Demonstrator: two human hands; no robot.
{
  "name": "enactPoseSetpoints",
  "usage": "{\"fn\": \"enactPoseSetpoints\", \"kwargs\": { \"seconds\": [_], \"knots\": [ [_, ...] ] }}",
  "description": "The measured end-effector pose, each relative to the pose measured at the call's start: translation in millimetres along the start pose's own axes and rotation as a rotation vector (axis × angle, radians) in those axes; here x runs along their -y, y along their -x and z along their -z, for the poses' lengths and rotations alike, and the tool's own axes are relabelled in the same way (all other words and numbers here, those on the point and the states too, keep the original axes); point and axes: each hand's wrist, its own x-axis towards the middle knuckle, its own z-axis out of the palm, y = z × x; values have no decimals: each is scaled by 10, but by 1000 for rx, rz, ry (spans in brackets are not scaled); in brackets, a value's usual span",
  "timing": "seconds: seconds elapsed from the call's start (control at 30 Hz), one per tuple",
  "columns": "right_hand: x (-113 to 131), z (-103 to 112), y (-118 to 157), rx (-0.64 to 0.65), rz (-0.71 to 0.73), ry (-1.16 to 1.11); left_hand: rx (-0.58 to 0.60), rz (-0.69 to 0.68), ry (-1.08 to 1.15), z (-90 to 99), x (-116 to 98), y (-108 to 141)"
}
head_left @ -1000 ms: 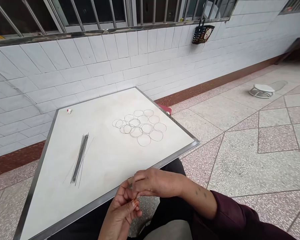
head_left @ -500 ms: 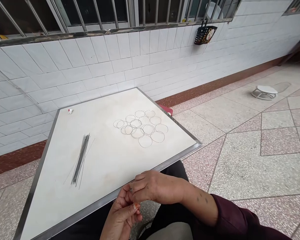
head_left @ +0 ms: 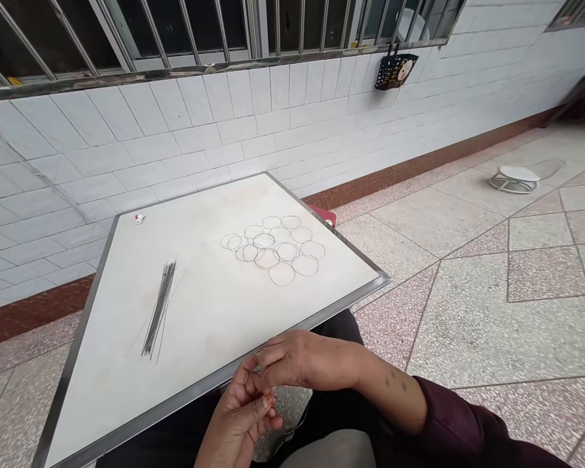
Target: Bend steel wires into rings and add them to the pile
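Note:
My left hand (head_left: 244, 413) and my right hand (head_left: 297, 361) meet just off the near edge of the white table (head_left: 214, 312), fingers pinched together. A thin wire (head_left: 302, 419) curves below them over my lap; its ends at the fingertips are too fine to make out. On the table's right half lie several thin wire rings (head_left: 281, 273), some overlapping. A bundle of straight dark wires (head_left: 158, 309) rests on the left half, with a few loose strands beside it.
A small red and white object (head_left: 140, 219) sits at the table's far left corner. Behind is a tiled wall with a barred window and a hanging dark bag (head_left: 394, 70). A low white stool (head_left: 515, 179) stands on the floor at right.
The view has shifted slightly. My hands stay together in nearly the same place, and the curved wire shows more clearly below them.

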Motion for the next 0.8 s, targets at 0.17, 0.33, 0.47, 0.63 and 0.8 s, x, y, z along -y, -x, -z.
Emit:
{"fn": "enactPoseSetpoints", "kwargs": {
  "seconds": [0.17, 0.33, 0.47, 0.63, 0.8],
  "knots": [
    [39, -22, -6, -2, 26, -1, -22, 2, 36, -31, 42, 22],
    [52, -31, 49, -126, -146, -125, -45, -98, 108, -39, 33, 52],
    [74, -51, 76, -149, -263, -216, -20, -138, 132, -27, 4, 96],
    [103, -90, 60, -157, -207, -202, -31, -129, 112, -31, 12, 124],
    [93, -118, 64, -164, -193, -239, -9, -116, 98, -27, 28, 133]
  ]
}}
